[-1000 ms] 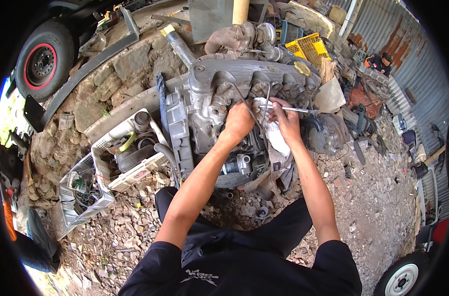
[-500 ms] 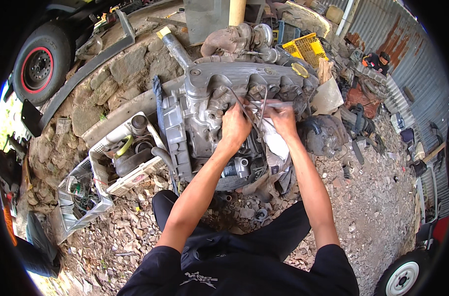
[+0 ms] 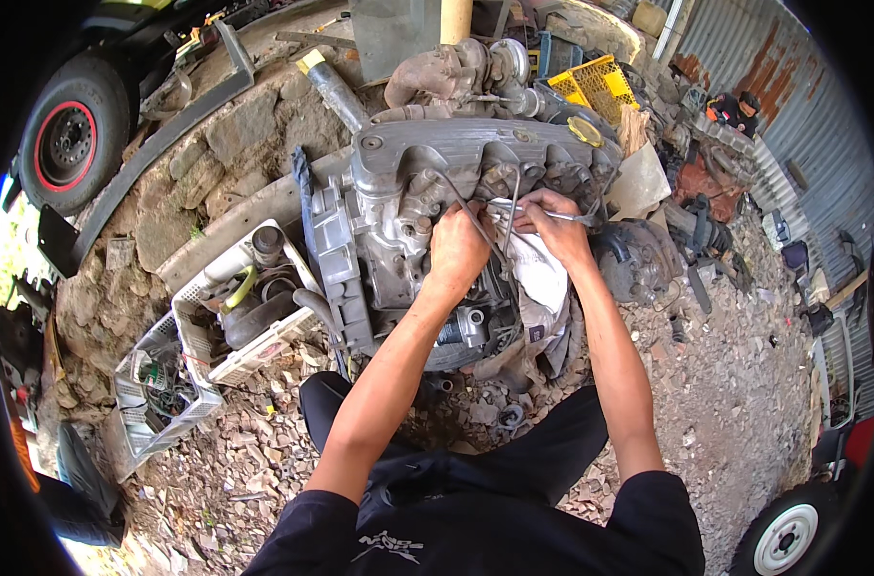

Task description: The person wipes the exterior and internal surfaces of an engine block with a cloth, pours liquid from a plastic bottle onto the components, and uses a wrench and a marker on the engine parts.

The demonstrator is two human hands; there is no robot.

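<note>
A dirty grey engine with a ribbed top cover lies in front of me. My left hand is in against its near side, fingers curled, behind a bent metal pipe. What those fingertips hold is hidden. Across from it, my right hand is closed on a slim silver wrench, which lies roughly level over the engine. A second bent metal pipe rises between the hands. Under my right hand hangs a white cloth, draped down the engine's front.
White plastic crates of parts stand at left beside a stone wall. A rusty turbocharger and a yellow crate are behind the engine. At right sits a round dark metal housing. Broken rubble covers the ground.
My right hand has shifted slightly, its fingers now bent over the wrench, which shows more plainly. My left hand stays at nearly the same place. The view has moved a little.
</note>
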